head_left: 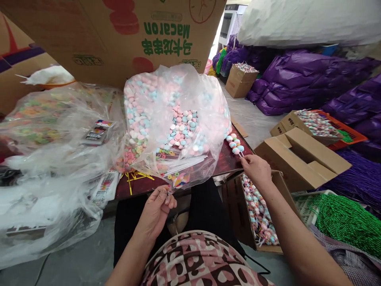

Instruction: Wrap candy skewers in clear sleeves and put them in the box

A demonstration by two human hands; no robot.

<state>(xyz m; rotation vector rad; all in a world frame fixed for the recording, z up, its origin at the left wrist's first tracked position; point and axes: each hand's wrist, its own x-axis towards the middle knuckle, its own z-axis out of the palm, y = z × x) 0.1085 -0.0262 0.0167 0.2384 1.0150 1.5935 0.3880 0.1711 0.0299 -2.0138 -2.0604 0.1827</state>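
Observation:
My right hand is closed at the table's right edge, pinching the white sticks of candy skewers. Pink, white and blue candies are threaded at their far end. Close to the table's front edge, my left hand is pinched over something small that I cannot make out. Ahead of both hands lies a clear plastic bag, its mouth open toward me, full of pastel candies. Ring candies, white sticks and a colourful wrapper show at its near edge.
A printed carton stands behind the bag. On the left are a bag of ring candies and yellow ties. Below my right arm sits a box of finished skewers. More cartons and purple bundles fill the right.

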